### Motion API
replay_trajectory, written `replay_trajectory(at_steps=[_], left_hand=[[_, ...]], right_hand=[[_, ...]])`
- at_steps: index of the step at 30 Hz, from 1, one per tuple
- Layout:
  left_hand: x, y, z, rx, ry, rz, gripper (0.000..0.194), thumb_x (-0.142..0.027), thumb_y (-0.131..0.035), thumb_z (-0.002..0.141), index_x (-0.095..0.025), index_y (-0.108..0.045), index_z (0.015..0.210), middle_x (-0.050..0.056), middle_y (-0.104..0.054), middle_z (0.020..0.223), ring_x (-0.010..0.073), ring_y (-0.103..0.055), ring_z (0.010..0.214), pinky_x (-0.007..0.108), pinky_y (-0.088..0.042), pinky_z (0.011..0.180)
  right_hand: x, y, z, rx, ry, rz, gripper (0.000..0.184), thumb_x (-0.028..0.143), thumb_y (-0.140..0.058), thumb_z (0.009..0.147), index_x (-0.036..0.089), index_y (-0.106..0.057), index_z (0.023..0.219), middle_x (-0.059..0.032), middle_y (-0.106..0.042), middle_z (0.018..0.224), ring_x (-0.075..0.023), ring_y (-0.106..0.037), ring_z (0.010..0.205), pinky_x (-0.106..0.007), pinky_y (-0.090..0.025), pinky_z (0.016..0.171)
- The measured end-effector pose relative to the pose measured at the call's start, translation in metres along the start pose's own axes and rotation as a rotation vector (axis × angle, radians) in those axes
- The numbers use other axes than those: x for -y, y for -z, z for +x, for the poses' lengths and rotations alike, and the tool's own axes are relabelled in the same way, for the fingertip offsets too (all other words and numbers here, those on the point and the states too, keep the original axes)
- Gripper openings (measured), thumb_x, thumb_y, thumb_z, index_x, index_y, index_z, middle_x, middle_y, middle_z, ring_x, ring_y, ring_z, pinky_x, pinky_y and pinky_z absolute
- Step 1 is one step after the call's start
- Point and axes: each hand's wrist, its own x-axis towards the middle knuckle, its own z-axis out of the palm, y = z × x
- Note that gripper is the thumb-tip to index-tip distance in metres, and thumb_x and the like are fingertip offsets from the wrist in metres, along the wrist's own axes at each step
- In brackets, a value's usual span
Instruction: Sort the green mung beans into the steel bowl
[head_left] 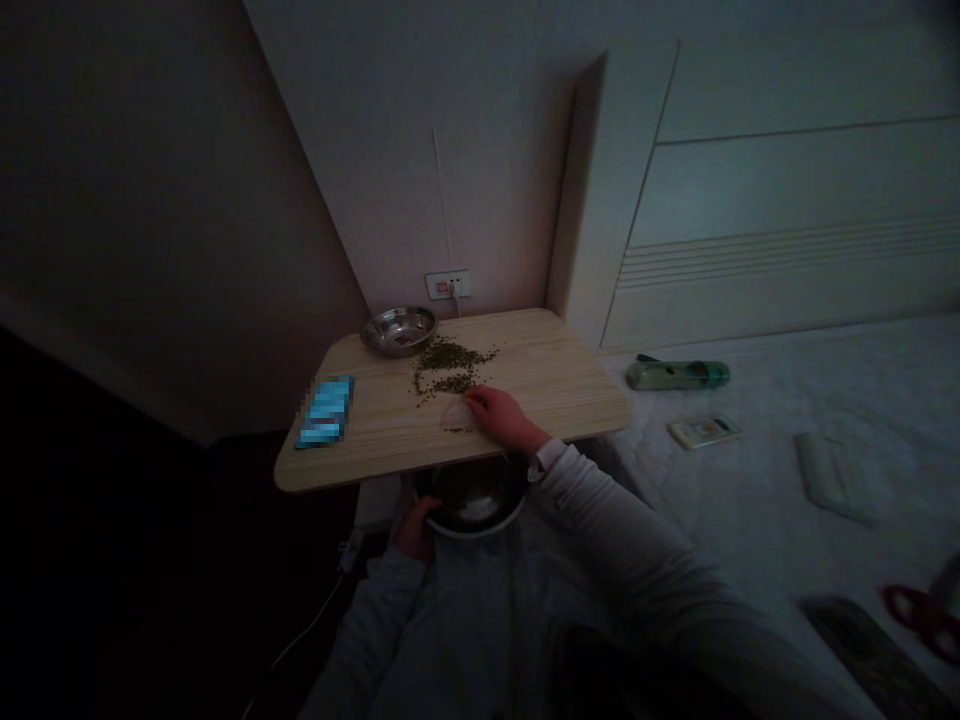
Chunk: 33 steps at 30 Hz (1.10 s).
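Small green beans (pixel 450 357), probably mung beans, lie scattered in a loose patch on the wooden tabletop (pixel 555 365). My right hand (pixel 504 416) is over the table near its front edge, fingers pinched on a thin, pale, see-through piece (pixel 453 412) whose kind I cannot make out. A few beans lie just in front of that piece, close to the edge. Below the tabletop, my left hand (pixel 417 528) grips the rim of a large metal bowl (pixel 480 505). The bowl's far side is hidden under the table. Its inside is too dark to tell what it holds.
A smaller metal bowl (pixel 399 332) stands at the table's back left, and a phone (pixel 325 411) with a lit screen lies at the left. On the bed to the right are a green bottle (pixel 679 375), another phone (pixel 703 431) and red-handled scissors (pixel 919 615). A wall socket (pixel 448 285) is behind.
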Motion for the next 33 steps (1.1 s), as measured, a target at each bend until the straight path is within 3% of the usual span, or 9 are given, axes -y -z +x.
replay_trajectory(at_steps=[5, 11, 18, 23, 33], left_hand=[[-0.005, -0.005, -0.006, 0.007, 0.152, -0.011, 0.02, -0.017, -0.06, 0.048, -0.017, -0.064, 0.068, 0.006, -0.07, 0.069, 0.0296, -0.062, 0.086, 0.041, -0.047, 0.074], [-0.005, -0.006, -0.006, 0.001, 0.167, -0.032, 0.01, -0.018, -0.06, 0.047, -0.019, -0.06, 0.057, 0.004, -0.069, 0.062, 0.029, -0.063, 0.084, 0.04, -0.047, 0.074], [-0.005, -0.007, -0.006, 0.001, 0.186, -0.023, 0.015, -0.018, -0.059, 0.047, -0.018, -0.061, 0.062, 0.006, -0.07, 0.07, 0.03, -0.061, 0.089, 0.04, -0.047, 0.074], [-0.01, -0.014, -0.012, -0.024, 0.206, -0.052, 0.007, -0.016, -0.057, 0.047, -0.018, -0.059, 0.054, 0.004, -0.07, 0.066, 0.0301, -0.061, 0.088, 0.04, -0.048, 0.074], [-0.008, -0.011, -0.011, -0.001, 0.194, -0.063, 0.017, -0.016, -0.058, 0.048, -0.017, -0.064, 0.064, 0.005, -0.071, 0.068, 0.0288, -0.063, 0.086, 0.04, -0.047, 0.075]], right_hand=[[0.002, -0.001, -0.004, 0.034, 0.079, 0.046, 0.024, 0.025, -0.042, 0.082, 0.017, -0.063, 0.09, -0.0087, -0.064, 0.092, -0.0194, -0.056, 0.084, -0.029, -0.041, 0.076], [0.002, -0.002, -0.008, 0.081, 0.141, 0.041, 0.024, 0.026, -0.043, 0.083, 0.017, -0.063, 0.093, -0.0075, -0.063, 0.098, -0.0176, -0.055, 0.091, -0.028, -0.04, 0.081], [0.001, 0.0, -0.012, 0.01, 0.084, 0.209, 0.023, 0.022, -0.041, 0.082, 0.018, -0.062, 0.091, -0.0042, -0.064, 0.094, -0.0143, -0.056, 0.088, -0.027, -0.04, 0.081], [-0.002, 0.004, -0.015, -0.083, -0.016, 0.314, 0.022, 0.026, -0.042, 0.081, 0.017, -0.06, 0.09, -0.0023, -0.064, 0.087, -0.013, -0.055, 0.082, -0.025, -0.041, 0.078], [-0.01, 0.015, -0.031, -0.035, -0.002, 0.291, 0.023, 0.028, -0.044, 0.08, 0.015, -0.061, 0.087, -0.0031, -0.064, 0.084, -0.0132, -0.055, 0.077, -0.024, -0.04, 0.071]])
